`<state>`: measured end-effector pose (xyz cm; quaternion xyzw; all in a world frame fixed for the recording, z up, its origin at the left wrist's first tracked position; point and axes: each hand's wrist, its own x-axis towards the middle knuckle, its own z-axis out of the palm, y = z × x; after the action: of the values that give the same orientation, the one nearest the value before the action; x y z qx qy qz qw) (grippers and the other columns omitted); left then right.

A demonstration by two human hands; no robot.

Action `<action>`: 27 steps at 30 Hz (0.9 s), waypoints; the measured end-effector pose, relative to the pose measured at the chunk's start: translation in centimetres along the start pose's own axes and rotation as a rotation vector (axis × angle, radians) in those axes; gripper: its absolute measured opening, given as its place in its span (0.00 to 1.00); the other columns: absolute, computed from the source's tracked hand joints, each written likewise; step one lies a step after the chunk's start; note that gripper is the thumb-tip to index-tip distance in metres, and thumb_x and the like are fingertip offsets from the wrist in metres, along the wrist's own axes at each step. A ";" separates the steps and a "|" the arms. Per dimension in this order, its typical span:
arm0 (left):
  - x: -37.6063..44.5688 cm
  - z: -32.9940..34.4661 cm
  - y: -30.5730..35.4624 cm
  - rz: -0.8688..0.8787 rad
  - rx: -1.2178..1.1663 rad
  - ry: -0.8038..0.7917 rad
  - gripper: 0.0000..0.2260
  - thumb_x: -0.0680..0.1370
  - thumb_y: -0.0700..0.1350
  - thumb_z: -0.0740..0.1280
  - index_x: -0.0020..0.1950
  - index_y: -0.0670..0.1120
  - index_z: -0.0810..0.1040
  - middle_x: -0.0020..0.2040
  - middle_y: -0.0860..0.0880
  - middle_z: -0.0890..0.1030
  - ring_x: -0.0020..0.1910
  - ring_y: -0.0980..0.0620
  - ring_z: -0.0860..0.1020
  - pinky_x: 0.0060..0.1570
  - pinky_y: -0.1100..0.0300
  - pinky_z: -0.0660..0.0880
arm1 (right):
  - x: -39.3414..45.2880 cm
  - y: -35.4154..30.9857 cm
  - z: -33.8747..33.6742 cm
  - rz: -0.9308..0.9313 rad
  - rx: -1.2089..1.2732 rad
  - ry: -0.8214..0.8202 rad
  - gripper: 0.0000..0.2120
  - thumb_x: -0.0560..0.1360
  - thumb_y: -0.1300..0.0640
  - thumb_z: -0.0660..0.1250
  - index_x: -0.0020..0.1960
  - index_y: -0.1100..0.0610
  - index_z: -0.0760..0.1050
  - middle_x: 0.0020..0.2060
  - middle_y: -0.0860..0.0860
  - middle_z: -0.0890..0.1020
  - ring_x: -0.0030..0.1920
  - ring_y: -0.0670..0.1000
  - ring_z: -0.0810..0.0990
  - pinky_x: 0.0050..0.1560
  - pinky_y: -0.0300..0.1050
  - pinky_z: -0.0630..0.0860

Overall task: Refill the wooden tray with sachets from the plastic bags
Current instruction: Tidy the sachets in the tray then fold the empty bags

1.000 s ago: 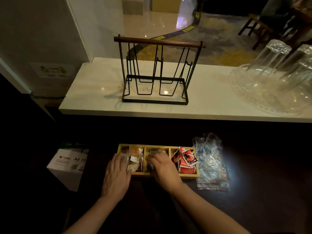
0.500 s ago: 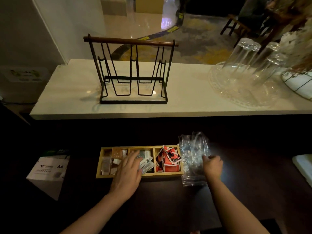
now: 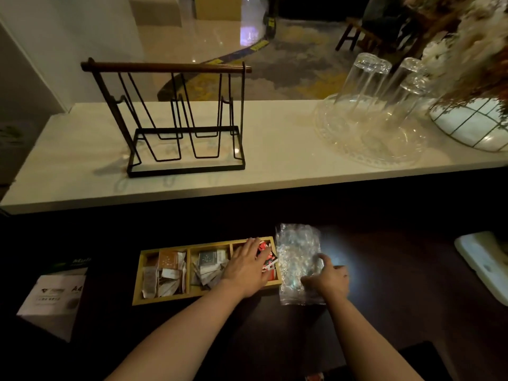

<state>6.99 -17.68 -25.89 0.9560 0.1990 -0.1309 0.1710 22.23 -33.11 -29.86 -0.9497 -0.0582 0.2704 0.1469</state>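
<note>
L hand (image 3: 247, 266) lies flat, fingers spread, palm down over the right-most compartment of the wooden tray (image 3: 165, 297), pressing on the red sachets (image 3: 266, 255) there; it grips nothing that I can see, more a steadying/flattening hold. R hand (image 3: 328, 279) sits on the near right part of the clear plastic bags (image 3: 298, 259), fingers curled onto the film as if pinching it, but whether it has actually closed on a bag can't be told, the shot is blurry there. Bags lie in a crumpled stack just beside the tray's right end, touching or nearly so, on the dark counter (image 3: 384, 270). Tray has 3 compartments: left w/ brown and white sachets (image 3: 165, 273), middle w/ grey and white sachets (image 3: 209, 266), right w/ the red ones; all hold some, none looks brim-full. Bags look mostly see-through, contents hard to make out. Step in hand, as I judge it: tidying the red section w/ the L while the R goes for a bag. Next move prob calls for lifting one bag clear of the stack, finding its mouth, and tipping or picking sachets into the matching compartment; L would need to come off the tray or hold its edge. Beyond: white ledge (image 3: 275, 149) w/ a black wire rack (image 3: 187, 116), upturned glasses (image 3: 365, 86) on a clear tray; A4 paper box (image 3: 52, 298) at far left
</note>
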 end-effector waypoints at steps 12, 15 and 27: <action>0.3 1.6 0.4 -0.042 0.105 -0.005 0.29 0.81 0.60 0.44 0.78 0.47 0.48 0.79 0.48 0.50 0.78 0.49 0.45 0.75 0.47 0.42 | 1.9 1.0 0.1 0.048 0.514 -0.104 0.27 0.61 0.51 0.80 0.53 0.61 0.74 0.45 0.58 0.83 0.42 0.57 0.83 0.45 0.54 0.82; 0.4 1.9 0.4 -0.053 -0.001 -0.023 0.36 0.75 0.67 0.38 0.78 0.48 0.46 0.79 0.50 0.47 0.77 0.50 0.43 0.75 0.48 0.39 | 1.8 1.1 0.2 0.073 0.552 -0.174 0.28 0.59 0.51 0.81 0.52 0.59 0.71 0.42 0.57 0.83 0.40 0.57 0.84 0.41 0.54 0.83; -3.3 -0.4 0.4 -0.114 -0.537 0.146 0.34 0.75 0.64 0.57 0.77 0.54 0.50 0.78 0.54 0.49 0.76 0.54 0.52 0.74 0.52 0.55 | -3.3 -2.1 -5.2 -0.325 0.633 -0.123 0.06 0.71 0.61 0.72 0.45 0.55 0.77 0.40 0.55 0.84 0.38 0.50 0.82 0.37 0.42 0.79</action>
<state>4.26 -18.96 -24.34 0.8706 0.2919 -0.0137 0.3959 22.13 -33.03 -23.32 -0.8174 -0.1305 0.3049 0.4710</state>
